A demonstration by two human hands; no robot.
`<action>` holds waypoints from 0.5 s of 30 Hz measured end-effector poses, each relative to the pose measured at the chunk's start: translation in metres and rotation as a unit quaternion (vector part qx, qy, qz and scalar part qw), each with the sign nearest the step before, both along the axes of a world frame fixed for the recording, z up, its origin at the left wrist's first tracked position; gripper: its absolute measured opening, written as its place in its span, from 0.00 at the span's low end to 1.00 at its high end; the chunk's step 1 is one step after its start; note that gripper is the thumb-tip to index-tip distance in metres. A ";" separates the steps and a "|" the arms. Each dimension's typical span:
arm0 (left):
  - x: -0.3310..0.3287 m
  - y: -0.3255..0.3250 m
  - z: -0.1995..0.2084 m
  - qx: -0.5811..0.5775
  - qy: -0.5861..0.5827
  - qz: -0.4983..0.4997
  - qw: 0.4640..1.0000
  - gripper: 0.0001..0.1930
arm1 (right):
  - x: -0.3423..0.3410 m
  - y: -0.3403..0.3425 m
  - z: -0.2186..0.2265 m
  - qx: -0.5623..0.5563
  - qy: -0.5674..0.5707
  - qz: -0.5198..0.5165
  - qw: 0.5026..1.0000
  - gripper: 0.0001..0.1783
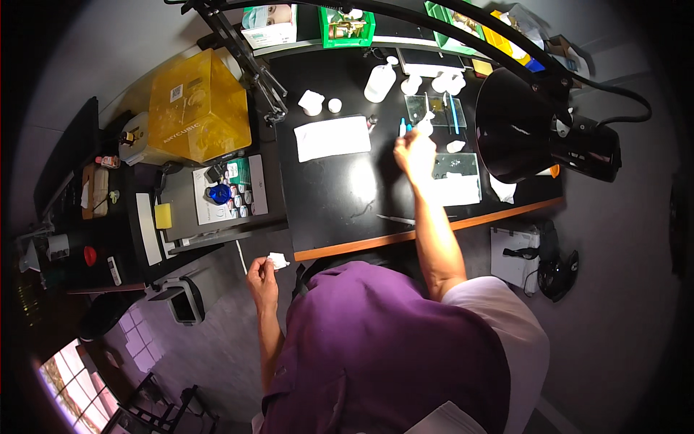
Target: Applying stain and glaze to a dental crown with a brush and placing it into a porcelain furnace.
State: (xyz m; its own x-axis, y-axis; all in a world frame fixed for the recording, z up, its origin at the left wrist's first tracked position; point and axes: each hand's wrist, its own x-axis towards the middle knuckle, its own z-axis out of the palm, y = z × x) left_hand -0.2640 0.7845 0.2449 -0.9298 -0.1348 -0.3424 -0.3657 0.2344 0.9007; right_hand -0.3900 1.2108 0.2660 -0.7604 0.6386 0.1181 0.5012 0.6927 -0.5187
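Note:
My left hand point(262, 286) hangs low, left of the desk's front edge. Its fingers are closed on a crumpled white tissue point(277, 260), and a thin pale stick point(241, 256) juts up from the same hand. Over the desk, my right hand point(416, 153) reaches forward with curled fingers at a small white object point(425, 126), whose kind I cannot make out. Beside those fingers stands a small tube with a blue part point(403, 128). Just beyond lie a dark glass plate point(426, 110) and a slim blue stick point(454, 114). My fingertips are partly hidden.
A white cloth point(332, 139) and a white pump bottle point(380, 81) are on the black desk point(332, 210). A black lamp head point(517, 126) overhangs the right side. Green bins point(348, 27) line the back shelf. A yellow-covered machine point(195, 108) stands left, above an open drawer point(181, 210).

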 end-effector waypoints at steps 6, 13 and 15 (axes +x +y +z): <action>-0.014 0.018 0.002 -0.004 -0.015 -0.067 0.998 0.06 | 0.020 0.028 -0.015 0.063 -0.134 0.003 0.989 0.26; -0.020 0.041 0.009 -0.004 0.039 -0.107 0.993 0.08 | -0.006 0.021 -0.043 0.023 -0.126 0.004 0.992 0.21; -0.014 0.040 0.004 -0.001 0.035 -0.104 0.994 0.08 | -0.017 0.014 -0.043 0.003 -0.105 0.008 0.994 0.19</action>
